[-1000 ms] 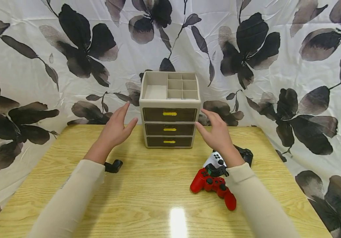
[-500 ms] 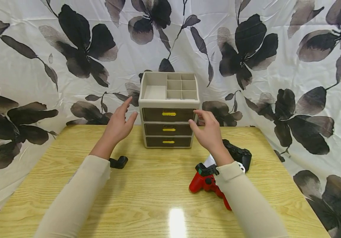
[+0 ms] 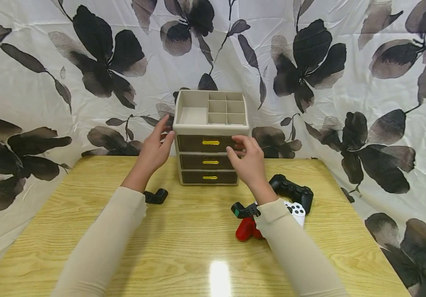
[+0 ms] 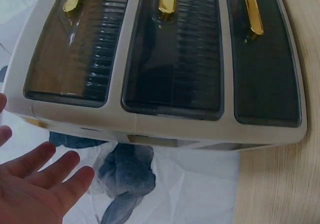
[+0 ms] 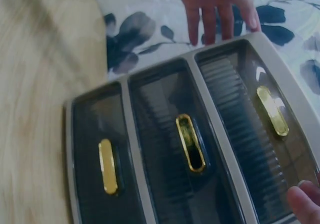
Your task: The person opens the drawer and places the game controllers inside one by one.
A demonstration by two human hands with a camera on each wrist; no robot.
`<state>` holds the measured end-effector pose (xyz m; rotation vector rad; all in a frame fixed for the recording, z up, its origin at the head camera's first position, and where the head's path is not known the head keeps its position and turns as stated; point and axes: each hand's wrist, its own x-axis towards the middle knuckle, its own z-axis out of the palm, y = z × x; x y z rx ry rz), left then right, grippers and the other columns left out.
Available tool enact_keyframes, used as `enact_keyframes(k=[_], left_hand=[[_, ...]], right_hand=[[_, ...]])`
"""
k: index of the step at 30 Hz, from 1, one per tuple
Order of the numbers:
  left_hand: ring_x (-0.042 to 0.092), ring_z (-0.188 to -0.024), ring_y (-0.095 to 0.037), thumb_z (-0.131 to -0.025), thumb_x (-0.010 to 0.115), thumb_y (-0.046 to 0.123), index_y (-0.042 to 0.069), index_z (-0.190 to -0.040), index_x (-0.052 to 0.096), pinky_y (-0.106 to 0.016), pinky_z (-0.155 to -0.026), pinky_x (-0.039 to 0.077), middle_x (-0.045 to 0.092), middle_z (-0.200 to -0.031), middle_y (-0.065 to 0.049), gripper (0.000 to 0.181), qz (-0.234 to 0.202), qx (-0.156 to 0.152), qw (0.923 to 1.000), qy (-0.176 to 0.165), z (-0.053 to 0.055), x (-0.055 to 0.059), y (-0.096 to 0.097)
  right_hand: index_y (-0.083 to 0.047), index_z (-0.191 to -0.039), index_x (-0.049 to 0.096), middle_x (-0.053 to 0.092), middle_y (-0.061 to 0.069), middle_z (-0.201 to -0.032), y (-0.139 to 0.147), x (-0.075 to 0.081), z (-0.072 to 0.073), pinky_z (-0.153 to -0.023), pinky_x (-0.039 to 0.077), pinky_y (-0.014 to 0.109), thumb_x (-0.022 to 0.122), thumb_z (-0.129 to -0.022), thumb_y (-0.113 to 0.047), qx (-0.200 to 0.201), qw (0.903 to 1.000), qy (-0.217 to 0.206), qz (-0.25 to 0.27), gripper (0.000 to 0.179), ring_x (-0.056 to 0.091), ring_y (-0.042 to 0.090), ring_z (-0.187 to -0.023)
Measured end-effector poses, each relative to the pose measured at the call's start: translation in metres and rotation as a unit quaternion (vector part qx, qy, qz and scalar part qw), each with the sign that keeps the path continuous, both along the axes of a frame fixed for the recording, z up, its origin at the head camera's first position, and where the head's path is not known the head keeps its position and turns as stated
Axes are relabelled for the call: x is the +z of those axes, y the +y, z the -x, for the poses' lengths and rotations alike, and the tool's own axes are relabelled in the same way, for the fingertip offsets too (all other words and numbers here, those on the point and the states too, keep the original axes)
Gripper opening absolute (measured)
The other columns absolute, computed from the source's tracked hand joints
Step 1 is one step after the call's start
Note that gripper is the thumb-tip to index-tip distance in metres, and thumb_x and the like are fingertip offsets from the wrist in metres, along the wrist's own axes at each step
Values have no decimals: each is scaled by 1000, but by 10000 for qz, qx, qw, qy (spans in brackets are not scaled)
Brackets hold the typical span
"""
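A cream desktop organizer [image 3: 211, 130] with three dark, see-through drawers stands at the back of the table, each drawer with a gold handle [image 3: 210, 142]. Its top has one wide compartment and several small ones. My left hand [image 3: 154, 150] is at the organizer's left side, thumb near the upper left front edge, fingers spread and holding nothing. In front of the right end of the top drawer [image 3: 190, 143] is my right hand [image 3: 249, 161], fingers loosely bent with nothing between them. The right wrist view shows a fingertip [image 5: 304, 201] beside the top drawer's front. All drawers are closed.
On the table [image 3: 190, 247] to the right lie a black game controller [image 3: 292, 190], a white one [image 3: 296, 211] and a red one [image 3: 245, 229], the last two partly hidden by my right arm. A floral cloth [image 3: 123, 24] hangs behind.
My right hand has moved left, from beside the organizer to in front of its top drawer. My left hand has moved right, up to the organizer's left edge. The organizer has stayed put.
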<state>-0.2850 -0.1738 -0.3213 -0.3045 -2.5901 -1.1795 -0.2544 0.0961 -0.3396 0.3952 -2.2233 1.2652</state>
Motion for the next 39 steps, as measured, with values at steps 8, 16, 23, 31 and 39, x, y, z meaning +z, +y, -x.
enact_keyframes(k=[8,16,23,31,39], left_hand=[[46,-134,-37,-105,31,42,37,-154,19,-59,-105,37,44,-147,-13,51,-129,9,9999,79,3,5,6],[55,-123,-32,-106,34,36,32,-151,33,-51,-98,46,54,-136,-14,46,-410,6,9987,286,6,4,10],[57,-121,-31,-105,39,37,33,-149,38,-51,-96,47,57,-130,-13,45,-525,31,9984,217,6,4,12],[55,-123,-30,-103,41,43,35,-148,38,-52,-98,46,56,-132,-12,46,-671,89,9977,102,5,5,14],[52,-123,-30,-102,42,45,34,-147,41,-53,-99,44,51,-136,-12,46,-628,116,9979,94,7,4,15]], right_hand=[[-4,-111,67,61,13,-107,-14,-4,7,-80,57,32,69,-89,-15,-159,9991,176,338,25,64,24,-98],[-6,-108,69,62,11,-104,-25,-8,11,-81,57,30,69,-89,-16,-288,9976,1,624,21,65,22,-98],[-7,-104,71,64,9,-99,-34,-12,15,-75,57,31,71,-88,-17,-500,9949,3,871,19,67,20,-90],[-6,-100,73,64,10,-96,-47,-11,18,-77,54,34,72,-86,-16,-703,9891,46,1290,17,67,22,-87],[-11,-100,75,64,4,-98,-59,-12,18,-77,51,32,70,-90,-23,-729,9790,-498,1837,16,64,18,-87]])
